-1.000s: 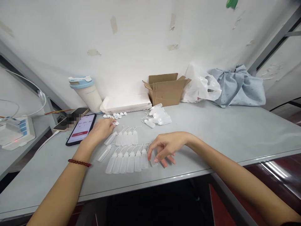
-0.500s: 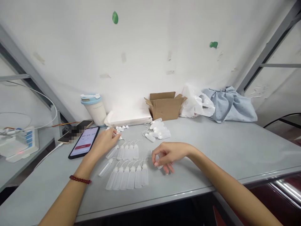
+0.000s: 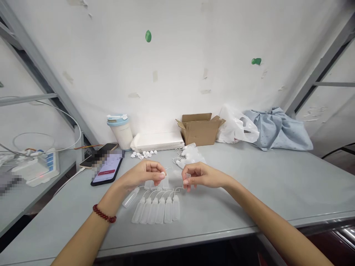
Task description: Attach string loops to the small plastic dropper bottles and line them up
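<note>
My left hand (image 3: 151, 175) is closed in a pinch on a small white cap (image 3: 162, 175), held above the bottles. Opposite it, my right hand (image 3: 195, 176) pinches a translucent small plastic bottle (image 3: 177, 174), mostly blurred and partly covered by the fingers. Below the hands lies a row of small plastic bottles (image 3: 161, 210), each with a thin white tube at its top. Another row (image 3: 165, 183) behind is partly hidden by my left hand. A single bottle (image 3: 130, 198) lies tilted at the left of the rows.
Loose white caps (image 3: 144, 154) lie before a white stack (image 3: 159, 140). A bottle pile (image 3: 191, 153) sits near an open cardboard box (image 3: 201, 133). Also along the back are a cup (image 3: 122, 135), plastic bag (image 3: 234, 127) and blue cloth bundle (image 3: 280, 129). Two phones lie left.
My left hand has come from the cap pile towards the middle with a cap. My right hand has risen slightly, bringing the hands closer together. The view has shifted a little.
</note>
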Action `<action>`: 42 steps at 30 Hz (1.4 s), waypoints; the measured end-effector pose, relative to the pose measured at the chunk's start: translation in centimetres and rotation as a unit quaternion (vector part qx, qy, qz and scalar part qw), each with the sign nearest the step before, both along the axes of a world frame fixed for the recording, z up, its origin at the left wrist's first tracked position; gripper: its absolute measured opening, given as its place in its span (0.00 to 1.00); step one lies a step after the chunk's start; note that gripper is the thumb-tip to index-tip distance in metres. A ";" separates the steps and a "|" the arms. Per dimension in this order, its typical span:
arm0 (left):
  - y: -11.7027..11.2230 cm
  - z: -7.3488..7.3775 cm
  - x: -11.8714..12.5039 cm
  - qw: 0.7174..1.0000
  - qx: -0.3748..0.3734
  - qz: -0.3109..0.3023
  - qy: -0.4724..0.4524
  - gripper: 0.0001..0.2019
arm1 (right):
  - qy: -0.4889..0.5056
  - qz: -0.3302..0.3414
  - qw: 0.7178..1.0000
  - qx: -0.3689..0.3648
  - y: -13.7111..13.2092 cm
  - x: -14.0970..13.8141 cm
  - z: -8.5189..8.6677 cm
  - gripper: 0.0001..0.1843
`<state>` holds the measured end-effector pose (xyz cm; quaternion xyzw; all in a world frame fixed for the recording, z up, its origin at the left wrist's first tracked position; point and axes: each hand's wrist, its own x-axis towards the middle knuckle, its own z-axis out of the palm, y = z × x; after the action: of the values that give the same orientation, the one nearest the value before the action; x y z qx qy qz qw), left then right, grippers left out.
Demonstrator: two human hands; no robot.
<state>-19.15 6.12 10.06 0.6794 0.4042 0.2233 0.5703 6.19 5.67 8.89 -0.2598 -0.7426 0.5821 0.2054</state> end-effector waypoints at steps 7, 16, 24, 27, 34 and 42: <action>-0.9 0.5 0.5 0.991 -0.092 -0.096 0.003 0.11 | 0.054 -0.025 0.998 0.004 -0.1 -0.4 -0.3 0.12; -1.0 0.1 1.6 0.999 0.030 0.004 -0.039 0.13 | 0.103 -0.003 0.993 -0.059 -0.5 -1.0 -0.5 0.15; -1.2 -0.1 1.7 0.998 0.044 -0.033 0.027 0.13 | 0.102 0.013 0.988 -0.119 -0.2 -1.0 -1.0 0.16; -1.1 -0.4 1.7 0.998 0.063 -0.013 0.028 0.14 | 0.098 -0.009 0.988 -0.117 -0.3 -1.2 -1.2 0.16; -1.2 -0.5 2.1 0.991 0.125 0.016 0.044 0.12 | 0.083 -0.025 0.990 -0.110 -0.5 -1.8 -1.9 0.20; -1.5 -0.4 2.6 0.993 0.112 0.038 0.013 0.12 | 0.086 -0.023 0.987 -0.132 -0.6 -1.9 -1.9 0.18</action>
<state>-16.54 4.65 9.68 0.7259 0.4092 0.2797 0.4769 4.26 5.02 7.01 -0.2504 -0.6326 0.6903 0.2461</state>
